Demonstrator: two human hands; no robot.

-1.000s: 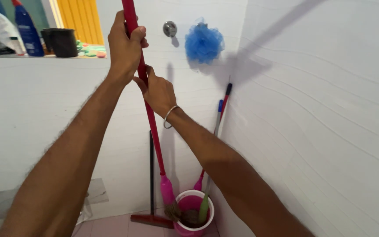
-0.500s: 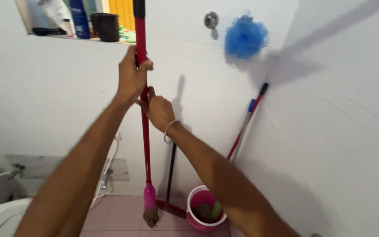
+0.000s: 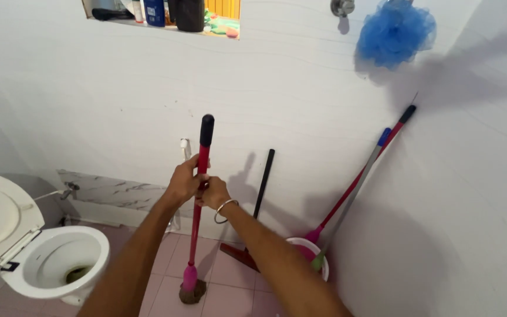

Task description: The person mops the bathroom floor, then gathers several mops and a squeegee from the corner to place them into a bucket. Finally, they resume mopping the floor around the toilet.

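Both hands are gripping the red mop (image 3: 198,199) upright: the left hand (image 3: 184,183) and right hand (image 3: 213,192) are closing fully round its handle, its head resting on the pink floor tiles (image 3: 230,287) beside the open toilet (image 3: 48,258). It looks like mopping is starting; pushing the head across the tiles seems next.

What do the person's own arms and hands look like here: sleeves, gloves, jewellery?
Both forearms are bare, with no sleeves in view and no gloves. The left hand wears nothing visible. The right hand has a thin silver-coloured bangle hanging loosely at the wrist. No rings or markings can be made out.
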